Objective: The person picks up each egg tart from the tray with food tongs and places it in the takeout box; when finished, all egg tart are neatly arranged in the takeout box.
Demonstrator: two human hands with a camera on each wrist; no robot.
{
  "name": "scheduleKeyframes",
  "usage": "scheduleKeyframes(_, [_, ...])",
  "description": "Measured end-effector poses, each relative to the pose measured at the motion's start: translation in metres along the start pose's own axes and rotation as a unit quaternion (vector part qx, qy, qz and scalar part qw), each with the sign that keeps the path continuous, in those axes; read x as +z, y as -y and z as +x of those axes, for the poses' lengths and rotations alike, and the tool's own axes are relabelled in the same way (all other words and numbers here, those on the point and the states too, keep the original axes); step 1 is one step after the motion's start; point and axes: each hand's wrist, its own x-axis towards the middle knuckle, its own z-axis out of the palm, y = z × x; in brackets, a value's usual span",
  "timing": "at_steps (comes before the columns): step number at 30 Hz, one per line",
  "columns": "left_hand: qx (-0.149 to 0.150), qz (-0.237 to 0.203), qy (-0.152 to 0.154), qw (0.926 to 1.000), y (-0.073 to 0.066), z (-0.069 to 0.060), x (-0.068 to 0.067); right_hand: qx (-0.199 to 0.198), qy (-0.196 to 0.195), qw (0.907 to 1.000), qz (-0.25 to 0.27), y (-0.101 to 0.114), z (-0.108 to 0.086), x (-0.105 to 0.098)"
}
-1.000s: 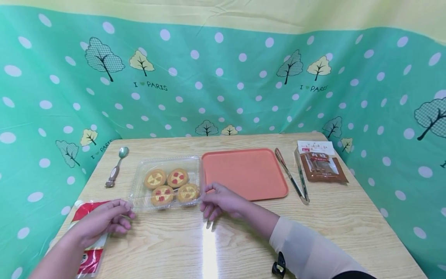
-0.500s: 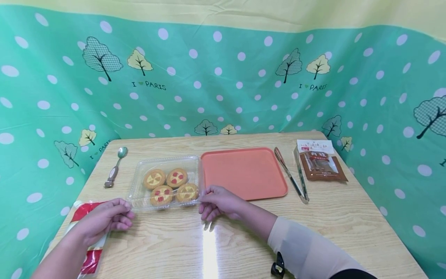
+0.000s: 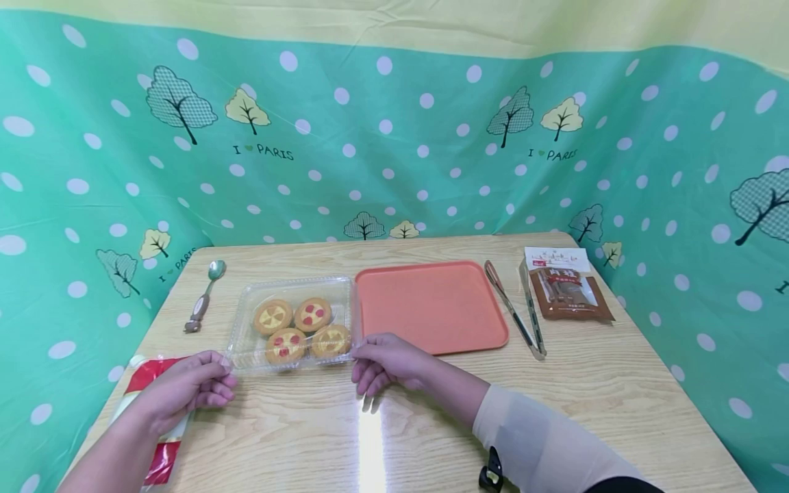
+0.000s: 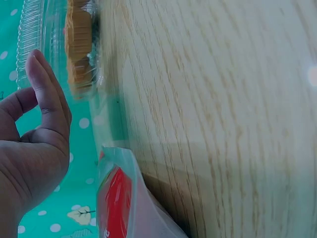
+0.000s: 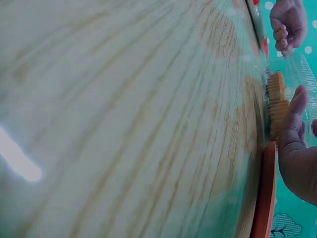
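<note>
A clear plastic clamshell box (image 3: 243, 308) with several small round tarts (image 3: 274, 316) inside lies left of the table's middle in the head view. Some tarts bear red pieces on yellow filling. My left hand (image 3: 192, 387) pinches the near left corner of its rim between thumb and finger. At the near right corner, my right hand (image 3: 388, 361) pinches the rim, with its other fingers curled below. In the right wrist view, the left hand (image 5: 290, 25) grips the far end of the box. The lid looks closed.
An orange tray (image 3: 431, 308) stands right of the box. Tongs (image 3: 524, 315) and a brown packet (image 3: 570, 294) lie farther right. A spoon (image 3: 206, 294) lies at the back left. A red and white pouch (image 3: 163, 462) lies partly under the left forearm.
The hands and box stay almost where they were. The right hand has dropped very slightly; the view has shifted a little.
</note>
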Motion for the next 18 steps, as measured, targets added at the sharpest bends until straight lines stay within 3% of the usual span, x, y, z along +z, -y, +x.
scheduleKeyframes(18, [-0.013,0.015,-0.004,0.9998,-0.0032,-0.0016,0.0025,0.027,-0.009,0.9994,-0.02,0.0018,-0.0005,-0.0006])
